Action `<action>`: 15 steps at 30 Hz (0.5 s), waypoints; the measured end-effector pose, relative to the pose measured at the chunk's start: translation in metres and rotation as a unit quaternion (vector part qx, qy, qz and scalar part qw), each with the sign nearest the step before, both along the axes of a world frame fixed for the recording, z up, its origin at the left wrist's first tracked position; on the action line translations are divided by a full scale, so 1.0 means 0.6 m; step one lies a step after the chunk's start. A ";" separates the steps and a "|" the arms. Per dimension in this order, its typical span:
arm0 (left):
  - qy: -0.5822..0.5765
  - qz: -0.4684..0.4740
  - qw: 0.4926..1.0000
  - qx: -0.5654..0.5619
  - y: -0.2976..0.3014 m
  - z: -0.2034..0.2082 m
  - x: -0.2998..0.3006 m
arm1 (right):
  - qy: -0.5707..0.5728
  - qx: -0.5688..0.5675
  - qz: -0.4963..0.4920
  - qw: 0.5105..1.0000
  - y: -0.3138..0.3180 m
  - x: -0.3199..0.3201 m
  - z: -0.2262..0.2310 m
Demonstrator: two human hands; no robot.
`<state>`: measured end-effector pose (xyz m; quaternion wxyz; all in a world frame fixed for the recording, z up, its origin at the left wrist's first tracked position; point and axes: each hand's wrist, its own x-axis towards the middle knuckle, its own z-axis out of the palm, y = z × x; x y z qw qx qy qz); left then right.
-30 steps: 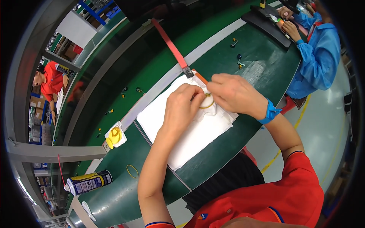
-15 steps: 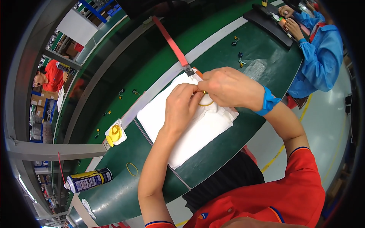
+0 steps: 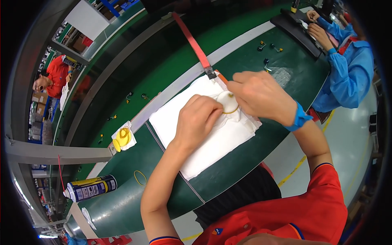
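- Green workbench (image 3: 232,161), beside a long green strip carrying small parts.
- Your left hand (image 3: 198,120): fingers narrowed, tips bunched at the left rim of the white disc (image 3: 224,97); whether they pinch it, you cannot tell from here.
- Your right hand (image 3: 261,96): fingers curled at the disc's right side, tips hidden; grip cannot be told.
- White disc: between your hands, above the white sheets (image 3: 200,159), a yellow ring (image 3: 231,111) along its lower edge. Uneven pressure from your two hands could tip it; a snagging fingertip could pull the ring askew; loose sheets could slide beneath.
- Just beyond: red strap (image 3: 190,38), ending in a black clip (image 3: 210,72).
- Leftward: loose yellow band (image 3: 140,177), near your left forearm; a sweep of it could drag the band.
- Farther left: spray can (image 3: 90,188), on its side; a knock could roll it.
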<state>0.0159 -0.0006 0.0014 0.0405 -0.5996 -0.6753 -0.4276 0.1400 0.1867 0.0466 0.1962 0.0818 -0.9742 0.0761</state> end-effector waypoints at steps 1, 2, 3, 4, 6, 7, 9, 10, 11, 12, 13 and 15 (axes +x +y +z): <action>-0.012 0.002 1.000 -0.009 -0.013 0.006 0.009 | -0.004 -0.035 0.016 0.999 -0.006 0.018 0.009; -0.024 0.003 1.000 -0.018 -0.025 0.009 0.019 | -0.008 -0.071 0.032 0.997 -0.016 0.033 0.011; -0.039 0.001 0.999 -0.028 -0.042 0.011 0.028 | -0.010 -0.079 0.066 0.995 -0.031 0.044 0.003; -0.052 -0.007 0.998 -0.040 -0.055 0.006 0.037 | -0.047 -0.092 0.083 0.991 -0.047 0.054 -0.005; -0.071 -0.020 0.995 -0.063 -0.076 -0.010 0.052 | -0.092 -0.123 0.109 0.982 -0.072 0.065 -0.031; -0.071 -0.021 0.995 -0.064 -0.083 -0.014 0.056 | -0.092 -0.125 0.108 0.982 -0.073 0.065 -0.035; -0.068 -0.010 0.995 -0.075 -0.097 -0.017 0.064 | -0.095 -0.106 0.114 0.983 -0.076 0.065 -0.041; -0.069 -0.006 0.995 -0.077 -0.106 -0.017 0.066 | -0.096 -0.109 0.118 0.982 -0.074 0.068 -0.039; -0.049 -0.002 0.996 -0.076 -0.116 -0.016 0.066 | -0.115 -0.091 0.114 0.983 -0.070 0.073 -0.031; -0.027 0.003 0.997 -0.075 -0.127 -0.013 0.064 | -0.131 -0.072 0.111 0.983 -0.063 0.076 -0.026; -0.025 0.006 0.997 -0.075 -0.139 -0.011 0.064 | -0.130 -0.071 0.114 0.982 -0.055 0.083 -0.023; -0.025 0.017 0.995 -0.100 -0.169 -0.004 0.061 | -0.186 -0.044 0.094 0.977 -0.045 0.093 -0.020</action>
